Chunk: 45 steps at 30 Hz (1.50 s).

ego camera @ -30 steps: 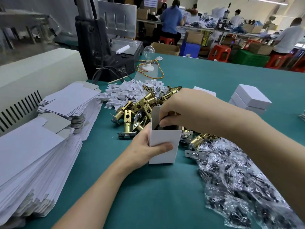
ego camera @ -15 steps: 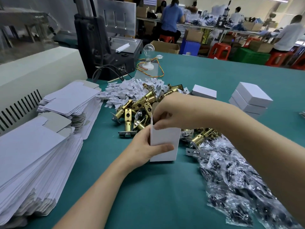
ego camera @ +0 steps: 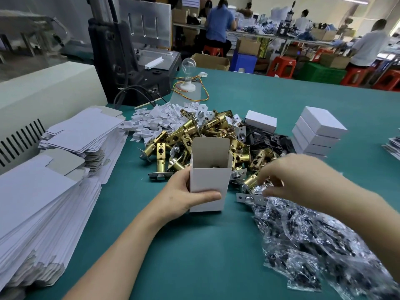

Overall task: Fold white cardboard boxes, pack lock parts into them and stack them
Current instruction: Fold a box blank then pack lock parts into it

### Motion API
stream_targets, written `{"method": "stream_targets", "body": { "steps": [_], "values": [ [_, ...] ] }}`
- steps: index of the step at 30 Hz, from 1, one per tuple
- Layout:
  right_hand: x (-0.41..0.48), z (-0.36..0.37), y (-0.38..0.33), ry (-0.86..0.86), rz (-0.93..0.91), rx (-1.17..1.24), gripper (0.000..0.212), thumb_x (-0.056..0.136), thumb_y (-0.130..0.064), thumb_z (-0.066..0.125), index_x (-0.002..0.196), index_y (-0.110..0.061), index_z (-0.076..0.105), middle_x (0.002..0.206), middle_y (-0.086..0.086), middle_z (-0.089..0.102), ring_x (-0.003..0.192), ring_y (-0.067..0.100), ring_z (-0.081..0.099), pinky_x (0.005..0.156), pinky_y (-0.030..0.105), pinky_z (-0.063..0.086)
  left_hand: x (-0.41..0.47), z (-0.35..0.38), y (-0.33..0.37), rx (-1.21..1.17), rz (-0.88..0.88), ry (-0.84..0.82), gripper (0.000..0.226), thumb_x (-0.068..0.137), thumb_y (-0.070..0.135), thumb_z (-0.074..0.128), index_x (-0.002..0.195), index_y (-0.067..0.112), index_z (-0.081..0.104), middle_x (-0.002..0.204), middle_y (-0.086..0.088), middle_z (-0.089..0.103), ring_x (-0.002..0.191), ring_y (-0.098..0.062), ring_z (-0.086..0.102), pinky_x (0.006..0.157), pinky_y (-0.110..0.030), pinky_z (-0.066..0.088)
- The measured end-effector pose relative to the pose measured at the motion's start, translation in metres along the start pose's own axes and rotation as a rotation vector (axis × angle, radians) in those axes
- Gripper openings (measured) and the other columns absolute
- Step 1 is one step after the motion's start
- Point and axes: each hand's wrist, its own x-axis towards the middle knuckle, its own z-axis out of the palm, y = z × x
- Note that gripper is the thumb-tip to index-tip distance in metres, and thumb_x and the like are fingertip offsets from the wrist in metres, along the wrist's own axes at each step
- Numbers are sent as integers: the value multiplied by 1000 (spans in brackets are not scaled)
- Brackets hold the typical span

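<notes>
Latches [ego camera: 216,135] heaped behind box [ego camera: 208,180]; screw bags [ego camera: 313,245] right; flat blanks [ego camera: 43,202] left.

The box [ego camera: 208,180] in my left hand [ego camera: 184,198] is matt white cardboard, plain grey inside. The latches [ego camera: 218,126] are glossy brass-coloured metal with silvery plates. The bags [ego camera: 313,245] are crinkled, shiny clear plastic; the tabletop [ego camera: 194,256] is smooth matt teal.

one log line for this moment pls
left hand: holds open white box upright | right hand: by plastic bags, grip unclear | step: packing
</notes>
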Motion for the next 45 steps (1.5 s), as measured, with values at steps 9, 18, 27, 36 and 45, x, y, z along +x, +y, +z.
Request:
{"method": "stream_targets", "body": {
  "steps": [9, 18, 27, 36, 45],
  "values": [
    [0, 31, -9, 37, 57, -29, 14, 97, -48, 62, 101, -38, 71, 100, -24, 69, 87, 4, 66, 76, 29, 60, -2, -2, -2, 40, 4, -68, 41, 76, 12, 90, 112, 23, 73, 103, 11, 78, 97, -1, 72, 82, -16, 55],
    [-2, 22, 11, 4, 65, -1, 29, 96, -36, 61, 118, -55, 65, 88, -31, 65, 70, -5, 56, 55, 15, 42, -1, -5, -5, 59, -10, -79, 41, 81, 6, 88, 115, 22, 72, 105, 12, 78, 100, -1, 72, 84, -16, 54],
    [6, 26, 7, 52, 46, -131, 17, 99, -52, 59, 108, -43, 70, 97, -26, 58, 78, 0, 52, 56, 11, 33, -1, -5, -5, 40, -23, -81, 39, 79, 14, 90, 113, 24, 73, 103, 14, 78, 99, 0, 71, 83, -15, 53],
    [-5, -7, 19, 288, 204, 832, 12, 92, -25, 72, 81, -26, 76, 64, -10, 68, 49, 0, 52, 46, 11, 39, 1, -3, -6, 54, -32, -47, 41, 79, 11, 89, 114, 25, 72, 103, 14, 78, 100, -1, 72, 83, -15, 54],
    [24, -18, -57, 434, 140, 1104, 11, 94, -22, 72, 84, -25, 76, 79, -6, 74, 54, 2, 59, 53, 14, 44, 0, -2, -2, 39, -26, -13, 45, 80, 10, 90, 115, 30, 72, 107, 10, 79, 100, -3, 73, 81, -17, 56]
  ]
}}
